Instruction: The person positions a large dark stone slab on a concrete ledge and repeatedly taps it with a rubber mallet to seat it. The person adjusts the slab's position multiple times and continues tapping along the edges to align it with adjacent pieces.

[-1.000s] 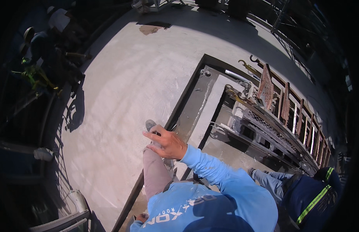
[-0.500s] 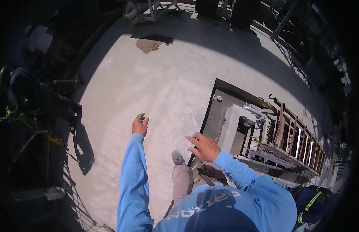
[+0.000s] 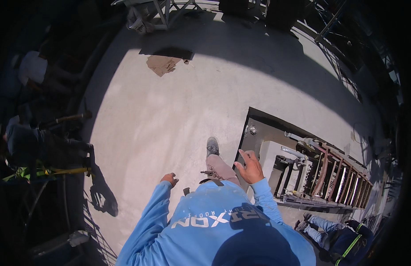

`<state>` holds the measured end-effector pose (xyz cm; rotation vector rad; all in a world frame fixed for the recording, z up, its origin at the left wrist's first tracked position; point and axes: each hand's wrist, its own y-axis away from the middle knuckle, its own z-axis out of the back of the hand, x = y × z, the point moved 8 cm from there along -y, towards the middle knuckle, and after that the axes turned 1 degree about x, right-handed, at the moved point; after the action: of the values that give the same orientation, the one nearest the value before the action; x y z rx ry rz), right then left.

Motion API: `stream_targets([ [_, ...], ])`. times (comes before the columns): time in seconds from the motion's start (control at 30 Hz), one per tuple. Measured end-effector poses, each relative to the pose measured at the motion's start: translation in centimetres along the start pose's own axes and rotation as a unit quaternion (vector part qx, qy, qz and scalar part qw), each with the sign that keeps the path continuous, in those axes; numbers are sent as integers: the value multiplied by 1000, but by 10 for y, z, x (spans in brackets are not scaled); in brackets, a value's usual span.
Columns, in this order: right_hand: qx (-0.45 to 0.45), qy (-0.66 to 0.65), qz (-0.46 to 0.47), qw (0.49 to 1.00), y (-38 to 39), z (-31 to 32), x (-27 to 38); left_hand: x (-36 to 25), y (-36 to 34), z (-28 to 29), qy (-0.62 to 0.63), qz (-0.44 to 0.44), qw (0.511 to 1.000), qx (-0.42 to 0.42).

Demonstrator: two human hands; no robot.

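Blue-sleeved, your right hand (image 3: 250,167) hangs spread near the pit (image 3: 255,141), your left hand (image 3: 169,179) loosely uncurled above pale floor (image 3: 139,133).

Floor: wide, flat and pale grey (image 3: 179,115).
Sunlight: bright on the middle of the floor.
Shade: a big dark patch (image 3: 258,57) across the far side.
Brown sheet (image 3: 161,65): flat on the floor, with a ragged edge.
Far end: a pale metal frame (image 3: 160,13), standing in the shade.
Lower left: thin criss-cross shadows (image 3: 95,237).
Outer edges: very dark, hard to see.
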<state>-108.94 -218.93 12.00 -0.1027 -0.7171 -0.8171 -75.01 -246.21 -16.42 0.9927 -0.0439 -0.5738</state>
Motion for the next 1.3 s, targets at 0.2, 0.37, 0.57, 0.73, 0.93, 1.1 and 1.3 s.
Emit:
stream_targets([
  [0.2, -54, 13, 62, 996, -243, 91, 32, 211, 66, 170, 103, 246, 933, -240],
  [0.37, -65, 11, 123, 990, -425, 148, 80, 176, -3, 245, 329, 258, 856, -303],
  [0.57, 53, 29, 104, 993, -618, 89, 80, 25, -244, 373, -60, 43, 984, -159],
  [0.73, 211, 0, 94, 973, -752, 65, 104, -102, -462, 560, -78, 8, 991, -104],
  [0.93, 62, -85, 31, 994, -949, 140, 110, -374, -628, 893, 74, -101, 964, -233],
  [1.1, 97, -240, 44, 965, -1137, 117, 114, -444, -819, 1013, -10, -92, 962, -257],
  [1.3, 94, -475, -156, 861, -1338, -49, 29, -481, -1050, 1045, 41, 46, 968, -242],
])
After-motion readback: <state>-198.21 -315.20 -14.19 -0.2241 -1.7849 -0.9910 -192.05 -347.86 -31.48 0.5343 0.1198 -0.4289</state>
